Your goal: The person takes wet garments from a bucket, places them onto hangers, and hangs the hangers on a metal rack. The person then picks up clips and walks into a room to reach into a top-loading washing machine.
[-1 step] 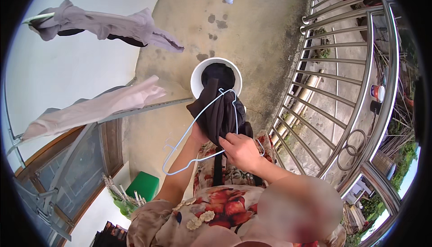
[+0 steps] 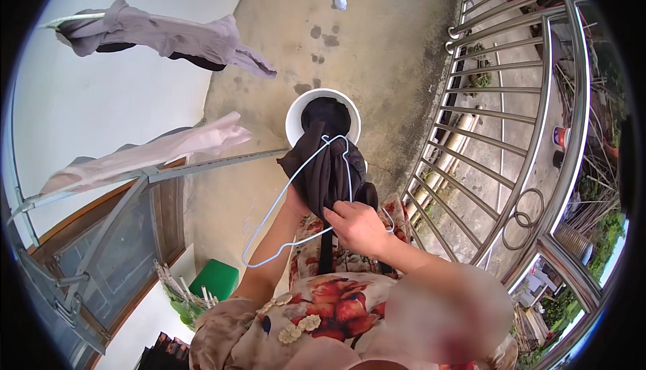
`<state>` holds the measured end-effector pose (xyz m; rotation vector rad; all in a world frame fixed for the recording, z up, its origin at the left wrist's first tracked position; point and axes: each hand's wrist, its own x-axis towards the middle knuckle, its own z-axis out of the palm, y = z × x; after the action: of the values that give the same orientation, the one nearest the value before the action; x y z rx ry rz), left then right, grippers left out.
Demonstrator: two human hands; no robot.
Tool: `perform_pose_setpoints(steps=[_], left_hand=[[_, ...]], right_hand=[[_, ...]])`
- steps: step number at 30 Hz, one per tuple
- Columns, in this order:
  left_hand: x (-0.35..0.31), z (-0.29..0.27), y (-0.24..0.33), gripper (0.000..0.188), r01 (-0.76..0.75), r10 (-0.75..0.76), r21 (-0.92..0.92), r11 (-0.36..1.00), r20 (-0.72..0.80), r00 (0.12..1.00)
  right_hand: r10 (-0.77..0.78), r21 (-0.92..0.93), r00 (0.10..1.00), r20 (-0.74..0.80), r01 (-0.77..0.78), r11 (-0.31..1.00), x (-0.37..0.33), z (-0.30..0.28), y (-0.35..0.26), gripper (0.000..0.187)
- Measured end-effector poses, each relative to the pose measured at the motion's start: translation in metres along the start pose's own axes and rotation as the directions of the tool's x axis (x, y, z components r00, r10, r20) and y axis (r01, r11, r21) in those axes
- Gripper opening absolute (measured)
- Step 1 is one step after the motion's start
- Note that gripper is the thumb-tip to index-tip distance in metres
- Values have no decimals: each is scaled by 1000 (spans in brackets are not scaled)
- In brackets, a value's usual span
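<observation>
A dark, nearly black garment (image 2: 319, 171) hangs bunched in front of me, its kind hidden by the folds. My left hand (image 2: 297, 203) holds it from the left, its fingers mostly hidden behind the cloth. My right hand (image 2: 360, 227) is closed, pinching the cloth between thumb and fingers. A light blue wire hanger (image 2: 270, 260) lies over the garment, and its lower bar runs to my right hand; whether those fingers grip the wire too, I cannot tell. Just beyond, a white bucket (image 2: 292, 126) contains more dark cloth (image 2: 326, 113).
Two light garments hang at left, one greyish (image 2: 161, 33) and one pale pink (image 2: 148, 153). A metal bar (image 2: 219, 160) juts out below the pink one. Steel railing (image 2: 494, 142) stands along the right. A green box (image 2: 214, 281) sits at lower left.
My right hand and the hanger have shifted slightly to the left. Both hands keep hold of the dark garment.
</observation>
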<state>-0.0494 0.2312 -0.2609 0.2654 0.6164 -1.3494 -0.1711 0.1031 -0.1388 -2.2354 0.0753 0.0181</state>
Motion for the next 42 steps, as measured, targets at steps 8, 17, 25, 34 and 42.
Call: perform_pose_setpoints(steps=[8, 17, 25, 34, 42], left_hand=[[-23, 25, -20, 47, -206, 178, 397, 895, 106, 978], [-41, 48, 5, 50, -323, 304, 370, 871, 110, 946], [-44, 98, 7, 52, -328, 179, 794, 511, 275, 945], [-55, 142, 0, 51, -205, 74, 963, 172, 195, 978], [-54, 126, 7, 44, -20, 360, 957, -290, 128, 924]], right_hand=[[-129, -132, 989, -73, 119, 984, -11, -29, -44, 29], [437, 286, 687, -580, -331, 899, -44, -87, 7, 31], [687, 644, 585, -432, -334, 689, -46, -91, 39, 56], [732, 892, 664, -153, -227, 391, -15, -62, 76, 36], [549, 1000, 836, -16, 13, 10, 3, -44, 100, 45]])
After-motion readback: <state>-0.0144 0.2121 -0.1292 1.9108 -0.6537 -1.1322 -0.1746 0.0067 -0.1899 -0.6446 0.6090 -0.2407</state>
